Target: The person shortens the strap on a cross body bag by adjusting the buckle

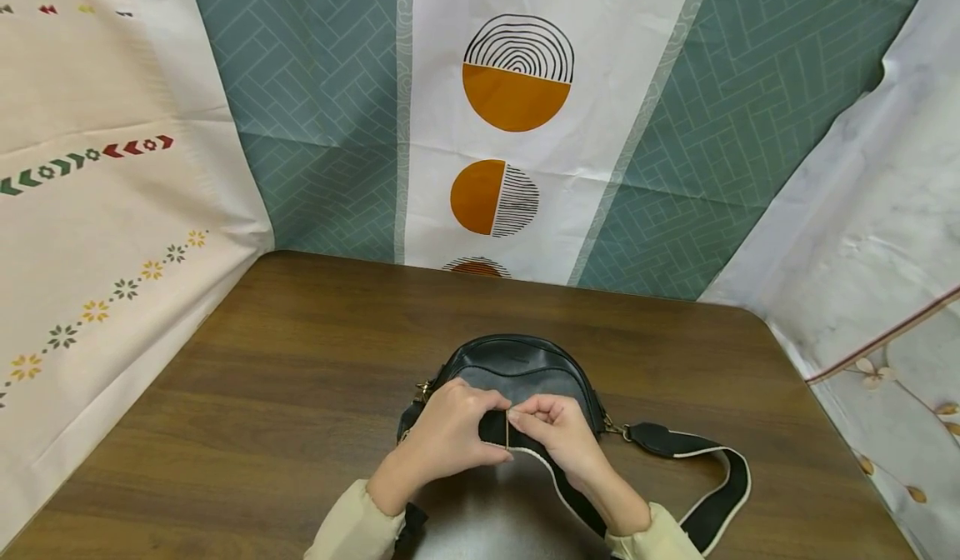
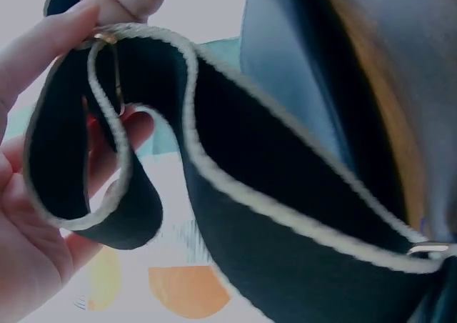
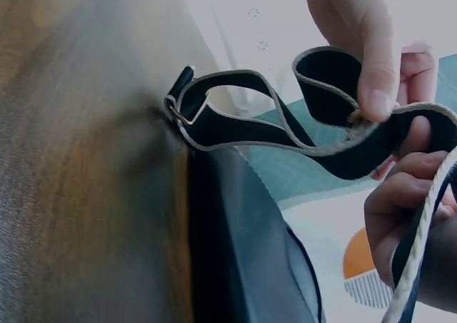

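Note:
A black shoulder bag [image 1: 517,368] with a curved top rests on the table in front of me. Its wide black strap [image 2: 264,194] has braided off-white edging and runs up into both hands. My left hand [image 1: 446,431] grips the strap between thumb and fingers, right at a thin gold slide buckle [image 1: 507,429]. Below that buckle the strap hangs in a small doubled loop [image 2: 136,212]. Close beside it, my right hand [image 1: 558,435] pinches the strap with thumb and index finger, the other fingers curled in the right wrist view.
The wooden table [image 1: 300,360] spreads around the bag. At the bag's right, a gold clasp [image 1: 615,428] joins the strap's leather end [image 1: 651,439], and the strap curves along the table towards me. Patterned cloths [image 1: 322,127] hang behind and at both sides.

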Motion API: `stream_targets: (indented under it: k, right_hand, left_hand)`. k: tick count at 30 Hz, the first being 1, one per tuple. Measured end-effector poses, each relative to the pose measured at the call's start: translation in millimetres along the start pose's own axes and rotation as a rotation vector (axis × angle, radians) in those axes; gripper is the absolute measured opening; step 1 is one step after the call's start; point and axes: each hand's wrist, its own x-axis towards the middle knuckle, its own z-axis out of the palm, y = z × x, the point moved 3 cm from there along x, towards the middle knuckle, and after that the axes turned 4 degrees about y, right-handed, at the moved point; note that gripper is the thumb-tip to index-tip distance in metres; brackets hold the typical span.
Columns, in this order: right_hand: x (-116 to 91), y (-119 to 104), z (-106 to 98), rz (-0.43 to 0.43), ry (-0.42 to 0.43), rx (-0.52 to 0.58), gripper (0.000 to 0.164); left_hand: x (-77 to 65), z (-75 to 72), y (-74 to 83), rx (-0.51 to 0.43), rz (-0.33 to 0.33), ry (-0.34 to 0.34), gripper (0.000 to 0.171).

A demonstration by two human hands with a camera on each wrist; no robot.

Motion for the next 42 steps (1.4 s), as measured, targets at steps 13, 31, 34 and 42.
stream_targets:
  k: [13,31,34,42]
  right_hand:
    - [0.8,0.4,-1.5,-0.065,-0.125,-0.032,0.022]
    - [-2.2,-4.2,-5.7,-0.21,-0.177,-0.412,0.056]
    - [-2.9,-5.4,-3.6,-0.235,-0.168,-0.494,0.056]
    - [-4.5,-9.0,1.0,-0.338,-0.183,-0.708,0.055]
  left_hand:
    - [-2.4,4.5,-3.0,-0.099,0.045,0.058,0.046]
    - [-2.8,-4.4,-17.0,-0.271,-0.088,-0.062,0.047]
    - [-5.5,-4.5,-19.5,-0.283,-0.104,-0.064,0.047]
    - [-10.7,-10.3,-26.1,-0.337,-0.169,-0.093,0.048]
